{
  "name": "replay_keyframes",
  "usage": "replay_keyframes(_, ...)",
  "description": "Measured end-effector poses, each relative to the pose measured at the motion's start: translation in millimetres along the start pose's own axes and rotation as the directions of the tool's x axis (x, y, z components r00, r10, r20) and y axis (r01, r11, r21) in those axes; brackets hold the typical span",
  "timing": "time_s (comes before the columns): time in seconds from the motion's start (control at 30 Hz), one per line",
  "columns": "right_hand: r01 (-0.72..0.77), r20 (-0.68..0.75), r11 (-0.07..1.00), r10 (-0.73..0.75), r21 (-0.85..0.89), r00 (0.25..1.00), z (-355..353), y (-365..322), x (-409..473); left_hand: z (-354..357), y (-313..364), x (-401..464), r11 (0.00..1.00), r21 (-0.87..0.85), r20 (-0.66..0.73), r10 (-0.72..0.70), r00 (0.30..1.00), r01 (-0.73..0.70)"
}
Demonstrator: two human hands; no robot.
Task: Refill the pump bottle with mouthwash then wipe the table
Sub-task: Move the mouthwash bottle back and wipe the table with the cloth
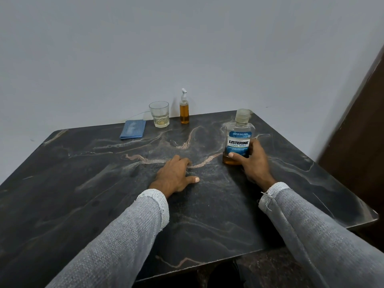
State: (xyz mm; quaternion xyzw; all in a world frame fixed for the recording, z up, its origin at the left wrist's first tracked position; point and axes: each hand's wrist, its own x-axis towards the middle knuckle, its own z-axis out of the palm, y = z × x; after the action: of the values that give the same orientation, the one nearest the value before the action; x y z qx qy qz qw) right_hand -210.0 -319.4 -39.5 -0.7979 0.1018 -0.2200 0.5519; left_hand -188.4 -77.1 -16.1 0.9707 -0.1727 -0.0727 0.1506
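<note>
Grey knit sleeves [133,231] nearest the lens, reaching up from 6 o'clock. Left grip [173,176] flat on the dark marbled surface [83,194], fingers loosely spread, clamped on nothing. Right grip [254,161] at 3 o'clock of the left one, curled round the lower half of the mouthwash bottle [239,138], thumb across its front. Bottle upright on the surface, cap on, only a shallow layer of amber liquid at its base. Farther out, toward 12 o'clock by the wall: pump bottle [184,109], upright, amber liquid filling most of it. Just at its 9 o'clock, a glass tumbler [159,114] with a little pale liquid. Beyond that, again at 9 o'clock, a folded blue cloth [133,129] lying flat.
</note>
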Motion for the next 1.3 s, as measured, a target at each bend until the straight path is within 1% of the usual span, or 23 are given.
replay_keyframes(0.07,0.012,0.016,1.000,-0.012,0.005,1.000,1,1,3,-4,-4,5,1.000,-0.013,-0.010,-0.015,1.000,0.015)
replay_keyframes(0.2,0.017,0.057,0.999,-0.020,0.039,0.998,9,3,14,-9,-14,22,0.998,-0.051,-0.086,-0.043,0.995,0.038)
replay_keyframes(0.27,0.025,0.078,0.999,-0.029,0.043,0.997,15,6,27,-11,-19,37,0.996,-0.061,-0.087,-0.063,0.994,0.058)
replay_keyframes(0.43,0.067,0.128,0.998,-0.068,0.010,0.990,33,10,69,-19,-34,75,0.992,-0.079,-0.038,-0.103,0.994,0.100)
replay_keyframes(0.53,0.094,0.130,0.995,-0.090,-0.027,0.987,46,14,96,-23,-40,99,0.993,-0.067,-0.022,-0.103,0.994,0.101)
replay_keyframes(0.67,0.134,0.171,0.989,-0.123,-0.056,0.978,60,20,133,-29,-49,127,0.995,-0.049,-0.002,-0.090,0.996,0.090)
replay_keyframes(0.83,0.172,0.184,0.983,-0.157,-0.063,0.970,77,27,171,-42,-53,157,0.996,0.077,0.113,-0.050,0.992,0.042)
replay_keyframes(0.93,0.180,0.208,0.982,-0.165,-0.059,0.964,86,29,194,-49,-51,171,0.996,0.081,0.173,-0.055,0.983,0.042)
replay_keyframes(1.07,0.162,0.227,0.982,-0.138,-0.095,0.964,96,30,223,-53,-50,183,0.993,0.104,0.225,-0.073,0.972,0.051)
replay_keyframes(1.17,0.139,0.225,0.984,-0.111,-0.113,0.968,104,30,239,-52,-49,187,0.988,0.144,0.247,-0.093,0.965,0.059)
replay_keyframes(1.3,0.142,0.234,0.987,-0.121,-0.076,0.965,111,31,253,-52,-48,190,0.980,0.192,0.263,-0.111,0.958,0.060)
